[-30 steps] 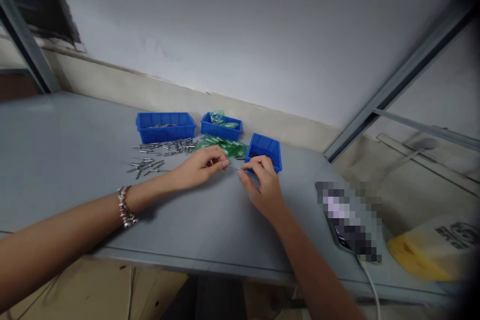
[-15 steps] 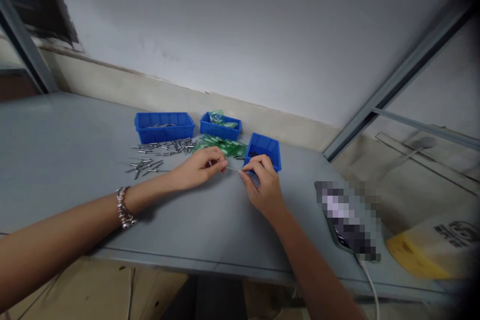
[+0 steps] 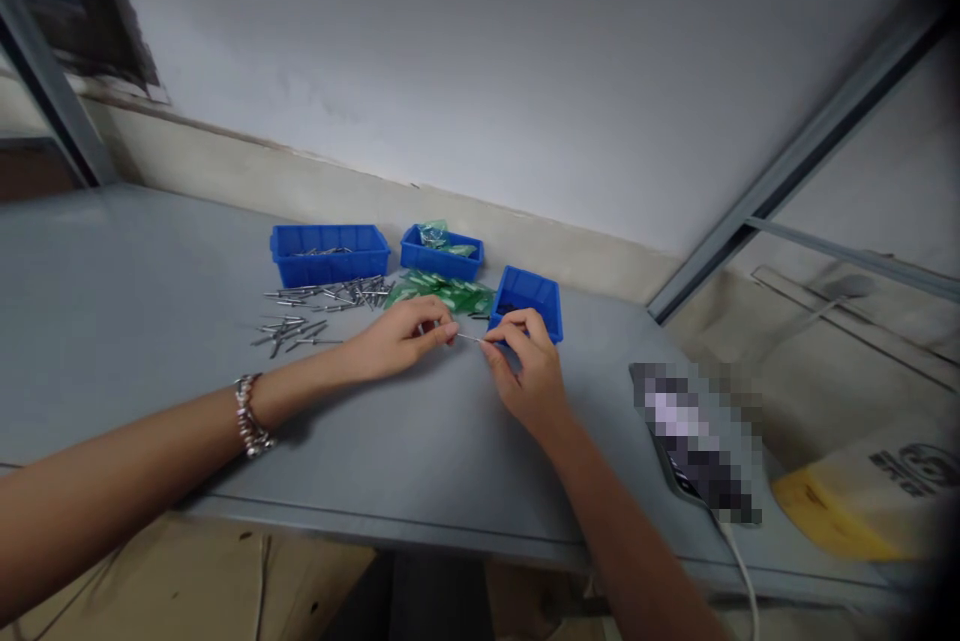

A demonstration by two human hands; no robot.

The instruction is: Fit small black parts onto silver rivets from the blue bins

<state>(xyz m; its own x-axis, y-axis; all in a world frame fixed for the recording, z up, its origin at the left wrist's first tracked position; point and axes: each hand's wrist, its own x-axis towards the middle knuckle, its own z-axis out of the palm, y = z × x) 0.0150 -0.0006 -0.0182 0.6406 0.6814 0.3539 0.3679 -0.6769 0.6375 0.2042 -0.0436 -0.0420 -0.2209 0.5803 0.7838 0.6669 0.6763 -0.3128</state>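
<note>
Between my two hands runs a thin metal rod point(image 3: 469, 337), close above the table. My left hand point(image 3: 405, 334) pinches its left end between thumb and fingers. At its right end, the thumb and forefinger of my right hand point(image 3: 531, 373) are closed; the very tip is too small to make out. Several similar metal screwdriver-like pins point(image 3: 289, 333) lie loose left of my left hand, and more pins point(image 3: 360, 293) are heaped behind it. Green plastic packets point(image 3: 442, 291) sit just beyond my fingers. Behind my right hand stands a small blue bin point(image 3: 534, 291) with dark small parts.
A larger blue bin point(image 3: 330, 256) holding metal pins stands at the back left. Beside it, another blue bin point(image 3: 442, 256) contains green packets. A phone point(image 3: 694, 446) with a white cable and a yellow-and-white bag point(image 3: 862, 496) lie at right. Metal posts point(image 3: 795, 161) frame the table.
Both hands keep their pinch on the thin rod. My right hand has shifted very slightly right, and the exposed piece of rod looks about the same.
</note>
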